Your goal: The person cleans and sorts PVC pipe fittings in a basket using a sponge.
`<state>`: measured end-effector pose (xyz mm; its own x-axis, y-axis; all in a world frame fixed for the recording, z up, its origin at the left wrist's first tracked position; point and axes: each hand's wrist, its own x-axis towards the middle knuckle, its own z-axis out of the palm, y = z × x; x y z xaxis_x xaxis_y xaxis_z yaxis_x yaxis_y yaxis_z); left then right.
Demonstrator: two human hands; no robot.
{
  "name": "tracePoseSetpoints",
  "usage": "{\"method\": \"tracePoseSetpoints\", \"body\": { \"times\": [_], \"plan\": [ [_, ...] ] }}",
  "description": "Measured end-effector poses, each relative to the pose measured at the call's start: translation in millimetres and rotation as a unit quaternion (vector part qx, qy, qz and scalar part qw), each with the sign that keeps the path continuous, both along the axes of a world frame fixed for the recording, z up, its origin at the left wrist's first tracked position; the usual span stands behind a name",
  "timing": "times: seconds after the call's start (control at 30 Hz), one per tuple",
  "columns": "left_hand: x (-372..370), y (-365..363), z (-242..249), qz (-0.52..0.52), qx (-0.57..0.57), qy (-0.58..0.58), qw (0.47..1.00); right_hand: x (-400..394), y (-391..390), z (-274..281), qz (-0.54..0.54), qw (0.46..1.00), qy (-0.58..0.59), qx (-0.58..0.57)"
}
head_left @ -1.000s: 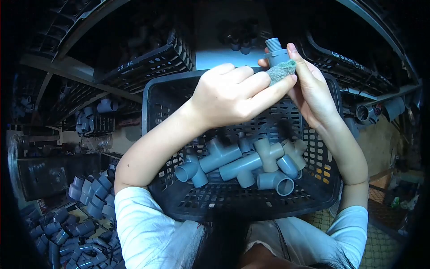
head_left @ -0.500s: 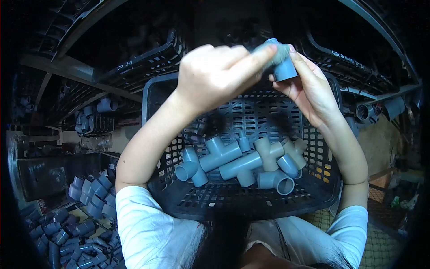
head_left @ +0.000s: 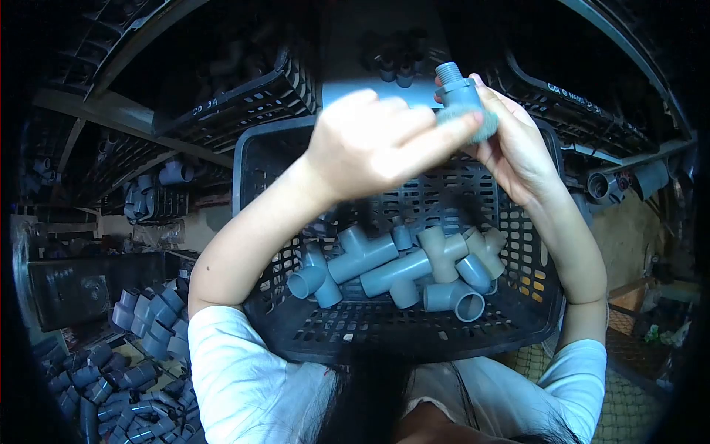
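Right hand (head_left: 518,144) fingers pinch threaded pipe fitting (head_left: 456,90); left hand (head_left: 373,144) fingers pressed together, rubbing scouring pad (head_left: 481,122) against it.

Plastic crate (head_left: 518,325) sits on the lap, front-centre. Pile of pipe tees and elbows (head_left: 399,270) lies in it, on the bottom. Both hands are raised over its far rim: left hand (head_left: 377,144) left of right hand (head_left: 510,144), threaded fitting (head_left: 455,89) between them. More pipe fittings (head_left: 140,333) on the floor, lower left. Stacked crates (head_left: 244,96) behind.
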<state>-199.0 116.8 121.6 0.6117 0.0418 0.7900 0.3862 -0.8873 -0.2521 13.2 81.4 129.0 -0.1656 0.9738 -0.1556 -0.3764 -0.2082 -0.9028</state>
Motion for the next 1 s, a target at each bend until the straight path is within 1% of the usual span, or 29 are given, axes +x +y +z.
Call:
{"method": "tracePoseSetpoints", "body": {
  "times": [0.07,0.13,0.17,0.2,0.27,0.3,0.33,0.4,0.43,0.53,0.57,0.6,0.67,0.7,0.77,0.8,0.87,0.9,0.93,1.0],
  "plan": [
    [-2.2,15.6,-0.1,0.005,-0.028,-0.055,0.998,3.2,1.5,-1.1,0.015,1.000,-0.005,0.017],
    [-9.6,17.8,0.0,0.063,-0.040,-0.034,0.997,4.0,1.0,2.1,0.043,0.999,0.004,0.009],
    [-9.6,20.8,-4.8,0.052,-0.045,-0.042,0.997,2.9,1.4,1.4,0.043,0.999,-0.021,0.006],
    [-9.3,23.1,-7.2,0.042,-0.050,-0.051,0.997,0.1,0.4,3.7,0.044,0.999,-0.021,0.007],
    [-10.1,23.6,-6.9,0.033,-0.059,-0.059,0.996,-5.2,-4.2,8.6,0.023,1.000,-0.013,0.012],
    [-9.9,23.6,-6.0,0.021,-0.068,-0.068,0.995,-3.8,-2.1,7.6,0.029,0.999,0.024,0.015],
    [-10.2,20.6,-5.2,0.021,-0.068,-0.067,0.995,-0.9,0.3,5.7,0.028,0.999,0.024,0.015],
    [-11.0,12.8,-4.1,0.000,-0.070,-0.031,0.997,4.9,3.9,2.8,0.054,0.997,0.050,0.040],
    [-11.4,15.1,-8.0,-0.019,-0.043,-0.024,0.999,4.6,2.6,5.3,0.052,0.998,0.018,0.041],
    [-11.0,19.5,-4.5,-0.030,-0.041,-0.032,0.998,0.9,-2.4,6.4,0.053,0.997,0.028,0.039],
    [-10.8,21.7,-2.1,-0.025,-0.049,-0.049,0.997,0.7,-2.6,5.9,0.056,0.997,0.026,0.039],
    [-13.4,22.6,-2.4,0.004,-0.049,-0.053,0.997,0.3,-2.5,5.8,0.056,0.997,0.026,0.038],
    [-14.8,21.8,-5.7,0.013,-0.046,-0.041,0.998,-1.1,-1.7,7.4,0.039,0.998,0.001,0.041],
    [-12.8,18.9,-7.0,-0.004,-0.028,-0.028,0.999,-1.9,-1.8,9.4,0.039,0.998,0.001,0.042],
    [-7.1,6.7,-7.7,-0.020,-0.002,0.015,1.000,-3.2,-2.5,13.1,0.018,0.995,-0.095,0.011],
    [-5.8,6.8,-7.0,-0.009,0.045,0.029,0.999,-1.2,-0.7,10.9,0.018,0.995,-0.095,0.011],
    [-7.5,16.9,-5.5,-0.002,0.027,-0.023,0.999,5.9,5.6,2.9,0.072,0.996,-0.016,0.041],
    [-10.5,23.8,-0.5,-0.010,-0.008,-0.043,0.999,8.0,6.8,1.5,0.083,0.995,-0.025,0.056],
    [-15.0,29.7,-5.5,0.026,-0.018,-0.056,0.998,6.8,6.5,-0.2,0.083,0.995,-0.023,0.056],
    [-14.3,22.6,-4.5,0.028,-0.008,-0.031,0.999,3.5,5.8,-1.4,0.012,0.997,-0.040,0.064]
  ]
}}
